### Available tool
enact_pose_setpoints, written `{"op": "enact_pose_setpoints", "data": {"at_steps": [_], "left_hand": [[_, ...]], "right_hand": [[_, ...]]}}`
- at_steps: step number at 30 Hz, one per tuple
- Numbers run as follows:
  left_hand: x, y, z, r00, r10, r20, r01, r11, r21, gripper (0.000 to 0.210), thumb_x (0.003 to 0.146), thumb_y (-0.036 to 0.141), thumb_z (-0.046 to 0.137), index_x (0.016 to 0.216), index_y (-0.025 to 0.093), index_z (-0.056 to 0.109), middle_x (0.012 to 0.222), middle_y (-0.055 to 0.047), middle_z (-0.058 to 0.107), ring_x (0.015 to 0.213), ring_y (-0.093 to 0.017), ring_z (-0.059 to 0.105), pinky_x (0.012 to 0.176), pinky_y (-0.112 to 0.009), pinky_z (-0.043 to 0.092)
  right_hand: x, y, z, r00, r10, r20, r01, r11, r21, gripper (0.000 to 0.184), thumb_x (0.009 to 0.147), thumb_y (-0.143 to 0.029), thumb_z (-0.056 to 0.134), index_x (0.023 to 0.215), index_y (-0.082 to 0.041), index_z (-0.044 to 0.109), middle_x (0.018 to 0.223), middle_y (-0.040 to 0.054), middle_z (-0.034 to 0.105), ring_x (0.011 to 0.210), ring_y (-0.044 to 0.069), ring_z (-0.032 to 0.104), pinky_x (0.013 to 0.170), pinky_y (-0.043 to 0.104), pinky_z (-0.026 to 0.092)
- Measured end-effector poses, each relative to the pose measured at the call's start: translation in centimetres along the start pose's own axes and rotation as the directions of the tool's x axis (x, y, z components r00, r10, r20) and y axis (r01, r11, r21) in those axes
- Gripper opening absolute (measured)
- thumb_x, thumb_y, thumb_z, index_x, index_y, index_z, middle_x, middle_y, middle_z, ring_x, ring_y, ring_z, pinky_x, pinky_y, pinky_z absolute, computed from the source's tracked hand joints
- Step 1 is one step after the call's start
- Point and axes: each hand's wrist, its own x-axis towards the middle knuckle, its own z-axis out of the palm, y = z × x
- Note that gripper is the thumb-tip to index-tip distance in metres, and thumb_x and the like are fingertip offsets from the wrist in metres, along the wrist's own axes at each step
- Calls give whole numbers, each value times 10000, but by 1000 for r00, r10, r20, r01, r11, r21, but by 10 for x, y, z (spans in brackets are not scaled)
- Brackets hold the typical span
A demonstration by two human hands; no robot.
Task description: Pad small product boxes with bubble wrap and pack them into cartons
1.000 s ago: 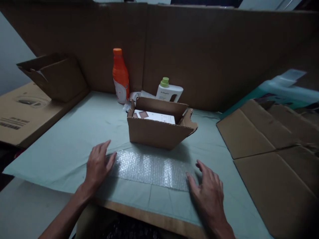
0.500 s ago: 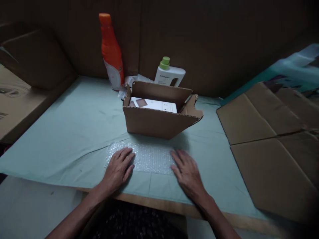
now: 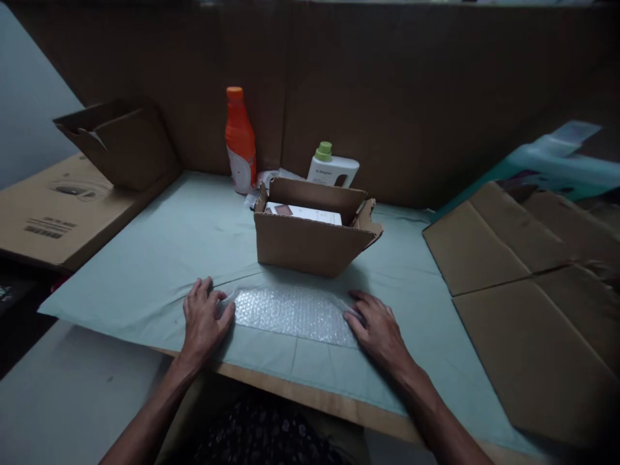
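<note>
Head view, two hands [image 3: 206, 320], one bubble sheet [image 3: 293, 313]

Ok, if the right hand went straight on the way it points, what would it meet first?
Past the bubble wrap it touches, the right hand would likely meet the middle cardboard box first, though depth is unclear.

The table [image 3: 314, 396] carries a pale green cloth [image 3: 165, 232]. On it, clocked from the open carton [image 3: 310, 244]: bubble wrap [image 3: 290, 316], 6 o'clock; orange bottle [image 3: 240, 139], 11 o'clock; white bottle [image 3: 323, 173], 12 o'clock, base hidden; cardboard [image 3: 527, 336], 3–4 o'clock.
</note>
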Motion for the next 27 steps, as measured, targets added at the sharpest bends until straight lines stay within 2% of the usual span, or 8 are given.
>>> {"op": "enact_pose_setpoints", "data": {"at_steps": [2,6,9,12,15,20,23,27], "left_hand": [[5,4,1,998,29,-58,-31,999,-26,253,893,337,565,1037,151,657,1445,-237,507,1426,-431,383,1103,-635,373],[40,27,1,989,78,-127,-104,972,-213,601,851,391,631,1384,147,499,1473,-227,484,1334,-378,494,1077,-572,433],[83,52,4,998,62,13,-51,902,-430,740,830,405,638,1486,171,389,1447,-195,516,1103,-301,638,900,-461,551],[120,73,11,984,100,150,-7,853,-522,687,811,332,621,1456,182,436,1284,-137,639,938,-260,669,791,-399,558],[148,84,22,978,123,170,-17,853,-521,612,815,297,605,1405,178,492,1150,-101,697,944,-263,667,808,-379,539],[189,95,35,975,114,192,-9,881,-474,636,825,302,613,1427,164,461,1160,-108,697,957,-263,657,823,-370,516],[191,90,29,974,111,199,-17,907,-421,689,842,316,603,1483,162,404,1233,-131,672,996,-272,639,870,-393,501],[139,44,5,971,85,224,-23,964,-263,651,810,396,657,1393,139,528,1215,-179,660,1134,-353,569,1003,-493,429]], "right_hand": [[-6,2,0,1000,7,-16,-6,999,43,240,940,-378,517,842,-200,645,1128,131,735,1034,293,670,859,430,509],[2,-3,-7,993,54,-108,-47,997,63,317,894,-406,584,1121,-198,663,1144,133,730,1056,310,665,889,448,500],[36,-15,-12,982,144,-123,-131,985,108,498,855,-434,617,1266,-154,618,1222,166,710,1123,345,650,917,462,495],[77,-23,-14,968,249,-21,-240,952,192,467,866,-412,591,1240,-135,634,1146,159,740,1016,316,693,820,393,515],[109,-21,-10,958,285,22,-283,936,209,388,878,-382,569,1158,-133,670,1058,156,758,938,300,707,760,357,504],[149,-9,-4,950,310,29,-309,931,196,416,886,-376,566,1196,-119,669,1044,174,756,941,317,699,782,383,505],[142,-3,-8,954,295,49,-299,933,202,429,908,-366,538,1245,-128,659,1113,177,745,1003,323,694,849,411,514],[78,13,-15,980,161,116,-176,976,127,435,900,-399,582,1251,-157,668,1290,183,683,1161,350,641,984,488,483]]}}
